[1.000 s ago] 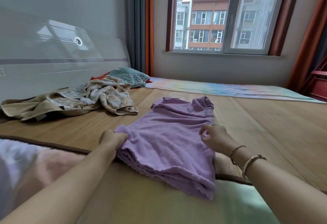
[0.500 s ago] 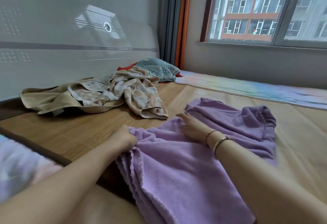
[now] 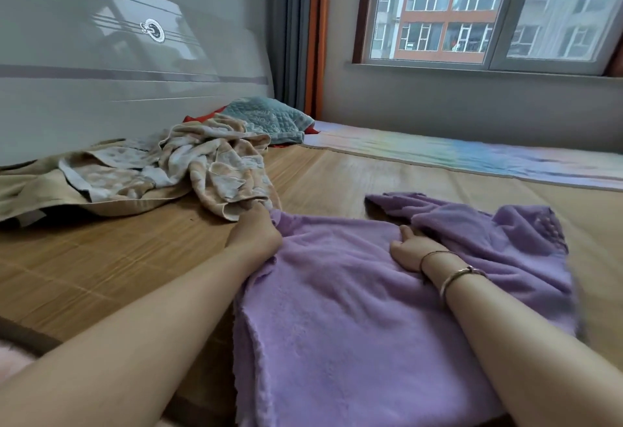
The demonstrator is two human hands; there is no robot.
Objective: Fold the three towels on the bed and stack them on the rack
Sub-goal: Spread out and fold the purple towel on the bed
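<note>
A purple towel (image 3: 340, 319) lies spread on the bamboo mat of the bed (image 3: 111, 258), its far end rumpled. My left hand (image 3: 256, 234) grips the towel's left edge, fingers curled round the cloth. My right hand (image 3: 413, 246) rests flat on the towel's middle, fingers stretched toward the far fold. A crumpled beige patterned towel (image 3: 222, 164) lies just beyond my left hand, on top of a flatter tan towel (image 3: 37, 187) at the left. The rack is not in view.
A teal pillow (image 3: 269, 120) sits at the grey headboard (image 3: 101, 73) with something red under it. A pastel sheet (image 3: 472, 157) runs along the bed's far side below the window (image 3: 472, 9). Curtains hang in the corner.
Both hands have slid farther up the purple towel, the left along its left edge up to the beige towel, the right across its middle. The view has moved closer and leftward.
</note>
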